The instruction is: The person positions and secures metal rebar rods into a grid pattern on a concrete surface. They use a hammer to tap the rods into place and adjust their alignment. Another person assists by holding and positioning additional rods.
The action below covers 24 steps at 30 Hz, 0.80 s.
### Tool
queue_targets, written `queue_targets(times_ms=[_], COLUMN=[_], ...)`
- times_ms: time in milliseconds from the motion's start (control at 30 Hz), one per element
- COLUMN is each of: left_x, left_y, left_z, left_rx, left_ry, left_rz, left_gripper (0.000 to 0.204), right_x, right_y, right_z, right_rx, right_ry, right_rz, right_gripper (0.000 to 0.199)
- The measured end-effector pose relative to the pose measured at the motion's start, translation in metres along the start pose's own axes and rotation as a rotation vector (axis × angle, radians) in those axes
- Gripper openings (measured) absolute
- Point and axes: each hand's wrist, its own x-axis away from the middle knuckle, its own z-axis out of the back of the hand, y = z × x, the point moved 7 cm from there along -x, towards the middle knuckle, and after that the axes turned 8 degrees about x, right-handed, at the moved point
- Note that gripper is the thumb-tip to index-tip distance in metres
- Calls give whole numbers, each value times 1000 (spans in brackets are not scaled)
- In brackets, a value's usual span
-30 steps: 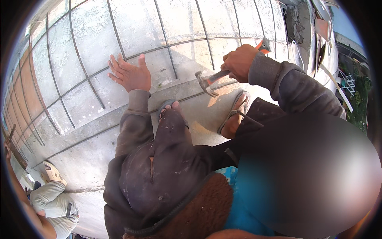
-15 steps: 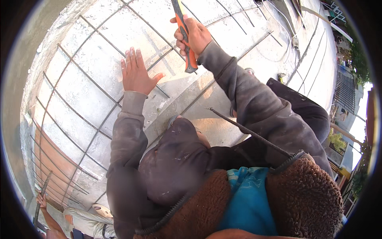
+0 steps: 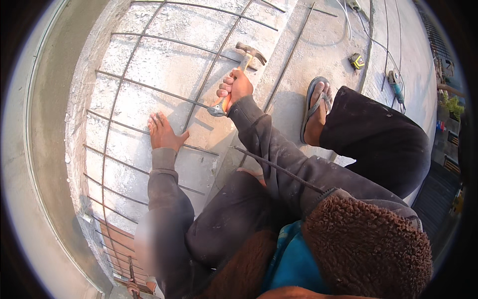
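Note:
My left hand (image 3: 167, 133) rests palm down with its fingers spread on the grid of thin steel bars (image 3: 149, 88), over rough whitish concrete (image 3: 164, 62). It holds nothing. To its right, my right hand (image 3: 236, 88) is wrapped around the orange and grey handle of a claw hammer (image 3: 245, 61). The hammer's metal head points away from me, and the butt of the handle sits close to the end of one bar. I cannot tell whether the hammer touches the bars.
My sandalled foot (image 3: 314, 112) stands on the right, near a single long bar (image 3: 290, 57). Beyond lie a yellow-black tape measure (image 3: 356, 61) and a teal corded power tool (image 3: 396, 87). A wall (image 3: 55, 124) borders the left. Another person's hand (image 3: 133, 287) grips a rod at lower left.
The view has shifted, bringing the hammer's head, my sandalled foot, the tape measure and the power tool into clear sight. My right hand still grips the hammer; my left stays spread.

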Motion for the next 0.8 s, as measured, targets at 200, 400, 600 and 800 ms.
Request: queue_targets(times_ms=[200, 400, 600, 800], left_x=[-7, -10, -15, -29], left_y=[6, 28, -4, -6], left_z=[7, 39, 16, 11], left_rx=[130, -128, 43, 84], left_ry=[-48, -107, -122, -152], left_rz=[31, 82, -27, -67], left_gripper=[122, 126, 129, 127], right_x=[-23, -5, -14, -16], right_y=[-11, -23, -23, 4], right_z=[-12, -15, 0, -23], right_rx=[-10, -338, -150, 57], right_ry=[-104, 389, 198, -28], right_rz=[-110, 125, 2, -217], right_gripper=[18, 22, 22, 21])
